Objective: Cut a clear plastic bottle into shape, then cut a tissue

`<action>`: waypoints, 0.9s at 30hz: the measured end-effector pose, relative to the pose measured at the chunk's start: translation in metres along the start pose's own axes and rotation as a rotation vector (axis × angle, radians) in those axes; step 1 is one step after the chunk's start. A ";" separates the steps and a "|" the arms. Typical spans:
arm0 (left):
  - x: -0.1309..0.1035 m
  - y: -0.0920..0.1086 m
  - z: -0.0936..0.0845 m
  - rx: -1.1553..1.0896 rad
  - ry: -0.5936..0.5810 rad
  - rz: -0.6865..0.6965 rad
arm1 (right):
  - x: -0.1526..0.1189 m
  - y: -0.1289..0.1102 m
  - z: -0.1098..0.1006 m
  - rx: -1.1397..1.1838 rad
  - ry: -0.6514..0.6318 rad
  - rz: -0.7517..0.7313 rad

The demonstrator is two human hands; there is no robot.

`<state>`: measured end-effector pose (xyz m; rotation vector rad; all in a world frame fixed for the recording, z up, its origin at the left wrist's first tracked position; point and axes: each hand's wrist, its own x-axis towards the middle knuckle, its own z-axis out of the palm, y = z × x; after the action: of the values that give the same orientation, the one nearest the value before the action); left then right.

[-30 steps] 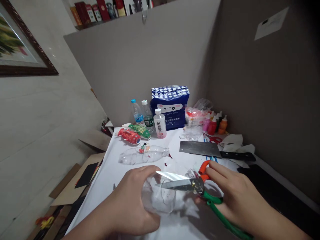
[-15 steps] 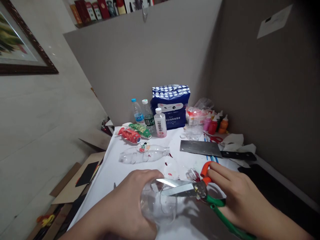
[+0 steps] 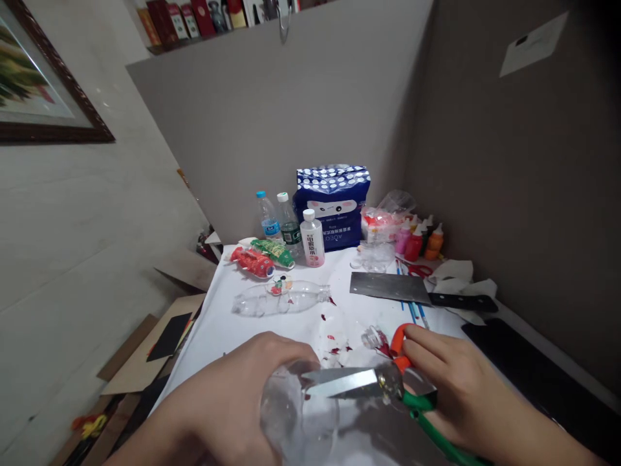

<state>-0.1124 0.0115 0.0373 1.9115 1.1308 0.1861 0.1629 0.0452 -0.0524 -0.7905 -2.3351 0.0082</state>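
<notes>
Clear plastic bottle (image 3: 295, 427), with an open end facing right, is in my left hand (image 3: 233, 401) at the bottom centre of the view, over the white table (image 3: 208, 323). My left fingers curl around its side, gripping it. My right hand (image 3: 451, 369) is wrapped around the orange and green handles of the scissors (image 3: 344, 383), whose blades lie nearly together across that open end.

At the back stand three capped bottles: one blue-capped (image 3: 270, 223), one with a green label (image 3: 291, 234), one pale with a pink base (image 3: 314, 244). I cannot tell how full they are. Behind them is a blue bag (image 3: 347, 223), its top gathered. To its right, small squeeze bottles (image 3: 414, 246) show pink, red and orange. Another clear bottle (image 3: 303, 301) lies on its side; a round, colourful patch shows at its upper edge, on it or behind it.

My left hand and the picture's lower edge hide part of the bottle I hold. I cannot make out whether the blade tips are inside it or in front. My right thumb is hidden, and one green handle runs out of view.

Bare white surface lies between the lying bottle and my left hand, with red scraps (image 3: 334, 351) to its right. A cleaver (image 3: 388, 288) lies beyond my right hand, cardboard (image 3: 150, 343) beyond the table's left edge, and a grey panel (image 3: 291, 110) walls the back.
</notes>
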 end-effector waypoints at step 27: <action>0.013 -0.007 0.012 0.413 0.804 0.120 | 0.008 -0.007 -0.001 0.167 -0.292 0.485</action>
<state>-0.1029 0.0158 0.0208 2.3485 1.6649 0.9097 0.1550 0.0435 -0.0451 -1.3196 -2.3042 0.5542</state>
